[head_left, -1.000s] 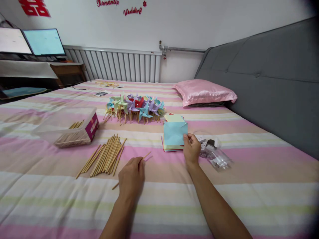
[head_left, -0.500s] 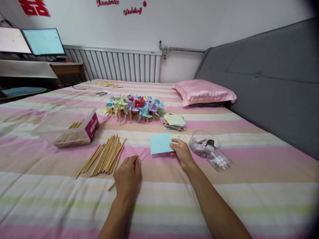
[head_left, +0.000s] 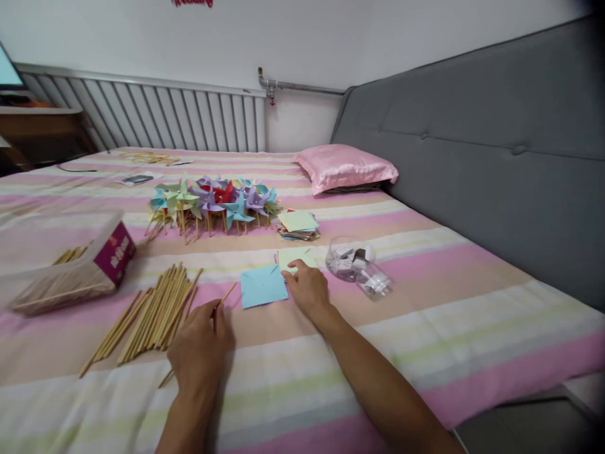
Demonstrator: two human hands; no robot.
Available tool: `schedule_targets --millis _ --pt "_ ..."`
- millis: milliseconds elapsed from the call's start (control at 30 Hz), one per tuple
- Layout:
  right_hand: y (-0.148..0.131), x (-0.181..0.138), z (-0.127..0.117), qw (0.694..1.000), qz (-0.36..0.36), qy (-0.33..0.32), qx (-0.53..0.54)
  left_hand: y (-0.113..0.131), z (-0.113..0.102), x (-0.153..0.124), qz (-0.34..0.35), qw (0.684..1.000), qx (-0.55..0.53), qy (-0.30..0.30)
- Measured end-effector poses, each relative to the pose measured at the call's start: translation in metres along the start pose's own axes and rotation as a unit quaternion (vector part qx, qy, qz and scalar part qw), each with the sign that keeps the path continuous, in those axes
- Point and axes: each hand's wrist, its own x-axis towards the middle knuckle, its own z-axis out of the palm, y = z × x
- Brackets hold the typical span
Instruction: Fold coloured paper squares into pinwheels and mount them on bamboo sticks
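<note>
Wooden stick [head_left: 227, 294] half hidden in left hand [head_left: 200, 348]; right hand [head_left: 307, 291] on paper [head_left: 263, 285].

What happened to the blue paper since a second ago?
The right hand carried the blue paper from the paper stack nearer and laid it flat on the bed; the hand now rests beside it, touching a yellow-green sheet. The left hand kept holding its stick. Pinwheels, stick pile and jar stayed put.

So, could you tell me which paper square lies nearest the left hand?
The light blue square, flat between the left hand and right hand; the yellow-green sheet and the coloured paper stack lie farther back.
</note>
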Motion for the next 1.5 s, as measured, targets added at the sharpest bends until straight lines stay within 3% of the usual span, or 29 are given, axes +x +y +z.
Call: schedule_targets --millis 200,367,467,600,800,967,1100,1300,1400,1500 --pt "0.01 -0.013 -0.001 0.995 -0.034 0.082 0.038 0.002 0.001 0.002 -0.003 1.0 0.009 -0.018" --pt "0.047 -0.067 -0.016 0.973 -0.037 0.21 0.09 0.002 0.0 0.001 0.003 1.0 0.011 -0.019" --pt "0.072 -0.097 -0.028 0.97 -0.011 0.23 0.078 0.002 -0.005 -0.004 0.012 1.0 -0.001 -0.025" --pt "0.086 -0.112 -0.034 0.977 -0.013 0.203 0.065 0.003 -0.011 -0.012 0.016 0.999 -0.025 -0.033" --pt "0.076 -0.111 -0.03 0.985 0.023 0.172 -0.006 -0.003 -0.014 -0.019 0.003 0.998 -0.056 -0.043" --pt "0.065 -0.112 -0.032 0.988 0.002 0.151 -0.022 -0.015 -0.01 -0.014 0.031 0.995 -0.097 -0.008" --pt "0.038 -0.102 -0.027 0.991 -0.063 0.114 -0.011 -0.023 -0.006 -0.003 0.066 0.987 -0.145 0.012" --pt "-0.027 -0.072 0.0 0.97 -0.238 0.008 -0.047 -0.028 0.001 0.008 0.061 0.983 -0.173 0.012" --pt "-0.045 -0.06 0.014 0.96 -0.242 -0.054 -0.127 -0.027 0.005 0.007 0.061 0.983 -0.172 0.012" --pt "-0.048 -0.053 0.021 0.957 -0.228 -0.074 -0.16 -0.026 0.005 0.004 0.056 0.98 -0.189 0.013"
